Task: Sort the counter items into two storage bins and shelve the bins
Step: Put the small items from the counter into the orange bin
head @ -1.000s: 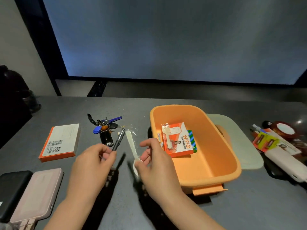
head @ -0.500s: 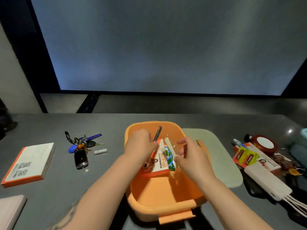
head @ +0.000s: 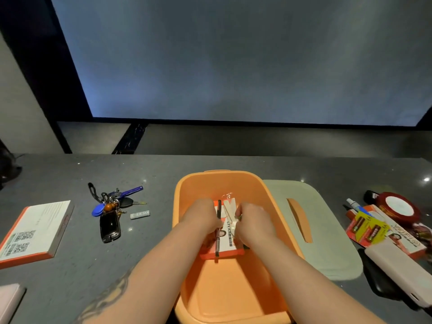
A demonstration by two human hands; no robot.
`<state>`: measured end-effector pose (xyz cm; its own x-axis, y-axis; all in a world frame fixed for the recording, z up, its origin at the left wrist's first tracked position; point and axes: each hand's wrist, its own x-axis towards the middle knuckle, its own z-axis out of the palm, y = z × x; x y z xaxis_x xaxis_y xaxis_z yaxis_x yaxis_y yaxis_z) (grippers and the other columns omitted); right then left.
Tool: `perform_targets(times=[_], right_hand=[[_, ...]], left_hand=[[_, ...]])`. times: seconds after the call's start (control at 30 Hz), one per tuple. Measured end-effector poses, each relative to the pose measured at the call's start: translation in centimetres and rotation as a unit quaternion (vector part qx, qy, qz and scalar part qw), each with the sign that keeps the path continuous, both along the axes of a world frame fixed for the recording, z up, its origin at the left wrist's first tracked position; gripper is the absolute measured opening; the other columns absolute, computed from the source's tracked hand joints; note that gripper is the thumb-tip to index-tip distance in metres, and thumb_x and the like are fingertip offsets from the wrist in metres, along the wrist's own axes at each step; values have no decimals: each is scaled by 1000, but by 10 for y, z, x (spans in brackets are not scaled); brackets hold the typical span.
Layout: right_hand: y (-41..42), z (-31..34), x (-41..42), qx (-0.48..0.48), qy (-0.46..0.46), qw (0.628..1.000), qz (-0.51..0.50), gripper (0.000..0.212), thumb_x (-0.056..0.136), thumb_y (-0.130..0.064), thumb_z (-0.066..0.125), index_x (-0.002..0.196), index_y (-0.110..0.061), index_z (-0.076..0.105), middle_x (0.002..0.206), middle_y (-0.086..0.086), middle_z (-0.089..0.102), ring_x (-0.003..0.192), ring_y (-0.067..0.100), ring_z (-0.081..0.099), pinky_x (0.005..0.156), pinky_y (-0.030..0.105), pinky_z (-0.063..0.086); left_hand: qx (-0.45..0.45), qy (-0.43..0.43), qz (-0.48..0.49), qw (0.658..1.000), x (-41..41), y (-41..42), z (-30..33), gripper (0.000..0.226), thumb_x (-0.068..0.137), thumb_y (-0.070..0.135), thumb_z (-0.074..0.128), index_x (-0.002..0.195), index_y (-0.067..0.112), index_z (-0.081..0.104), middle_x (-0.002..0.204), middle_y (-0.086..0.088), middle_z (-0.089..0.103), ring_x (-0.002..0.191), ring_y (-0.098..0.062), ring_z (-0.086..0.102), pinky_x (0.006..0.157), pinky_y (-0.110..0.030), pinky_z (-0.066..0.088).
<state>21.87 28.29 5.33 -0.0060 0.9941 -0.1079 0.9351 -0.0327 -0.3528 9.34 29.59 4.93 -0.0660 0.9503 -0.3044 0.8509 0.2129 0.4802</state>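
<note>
An orange bin [head: 187, 190] stands on the grey counter in front of me, and both my hands are down inside it. My left hand [head: 201, 217] pinches a black pen [head: 218, 242], which lies lengthwise on an orange-and-white box [head: 230, 240] in the bin. To its right, my right hand [head: 253, 222] pinches a white spoon in a clear wrapper [head: 230, 206] against the same box. The hands hide part of the box and a green item beneath it.
A pale green lid [head: 327, 230] lies right of the bin. Further right are a battery pack [head: 367, 228], a tape roll [head: 397, 205] and a white power bank [head: 402, 270]. To the left lie a key bunch [head: 109, 206], a small white tube [head: 139, 215] and an orange-edged box [head: 35, 232].
Both hands carried the pen and the wrapped spoon from the counter left of the bin into the bin, then lowered them onto the box.
</note>
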Motion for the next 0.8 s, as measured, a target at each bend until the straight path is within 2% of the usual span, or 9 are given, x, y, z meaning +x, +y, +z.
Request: perform_targets(times=[0.1, 0.2, 0.33, 0.47, 0.6, 0.7, 0.8], right_hand=[[0, -2, 4, 8, -3, 1000, -4, 30, 82, -4, 51, 106, -20, 60, 107, 4, 66, 100, 27, 60, 66, 27, 40], [-5, 4, 6, 9, -15, 1000, 4, 33, 81, -6, 53, 108, -24, 60, 107, 2, 66, 100, 26, 60, 64, 28, 40], [-15, 19, 11, 46, 16, 998, 26, 31, 87, -15, 58, 116, -25, 59, 115, -2, 65, 105, 22, 59, 73, 30, 47], [-36, 35, 4, 88, 46, 994, 53, 31, 86, -22, 62, 116, -30, 58, 117, -9, 64, 101, 16, 61, 76, 30, 51], [-73, 51, -28, 136, 126, 977, 109, 25, 88, -25, 62, 112, -33, 59, 110, -16, 63, 98, 7, 59, 80, 31, 55], [-110, 57, -65, 136, 211, 953, 169, 27, 86, -18, 61, 108, -33, 61, 102, -19, 63, 92, 2, 58, 80, 26, 49], [-139, 49, -105, 123, 255, 934, 219, 28, 84, -16, 60, 107, -32, 61, 96, -17, 61, 92, 0, 57, 78, 18, 45]], left_hand=[[15, 9, -11, 1000, -1, -2, 0, 22, 78, 20, 71, 94, 7, 64, 95, -9, 68, 87, -26, 64, 62, -30, 43], [58, 12, -16, 998, 0, -5, 2, 16, 77, 18, 67, 92, 14, 63, 93, -5, 66, 85, -25, 63, 63, -30, 46], [191, -22, -16, 981, -2, -21, 18, 21, 83, 21, 62, 104, 23, 62, 96, 3, 64, 88, -18, 59, 69, -32, 51], [286, -58, 33, 956, -30, -53, 44, 18, 81, 28, 63, 99, 32, 64, 89, 13, 64, 84, -9, 60, 75, -31, 53], [312, -100, 133, 935, -91, -104, 48, 13, 79, 22, 66, 88, 31, 65, 78, 13, 64, 73, -5, 60, 70, -27, 48], [298, -112, 203, 926, -133, -142, 26, 15, 77, 14, 67, 81, 28, 66, 71, 9, 66, 67, -6, 61, 67, -24, 48], [263, -120, 218, 932, -161, -168, -2, 19, 77, 8, 67, 82, 26, 68, 72, 7, 67, 67, -7, 60, 62, -14, 45]])
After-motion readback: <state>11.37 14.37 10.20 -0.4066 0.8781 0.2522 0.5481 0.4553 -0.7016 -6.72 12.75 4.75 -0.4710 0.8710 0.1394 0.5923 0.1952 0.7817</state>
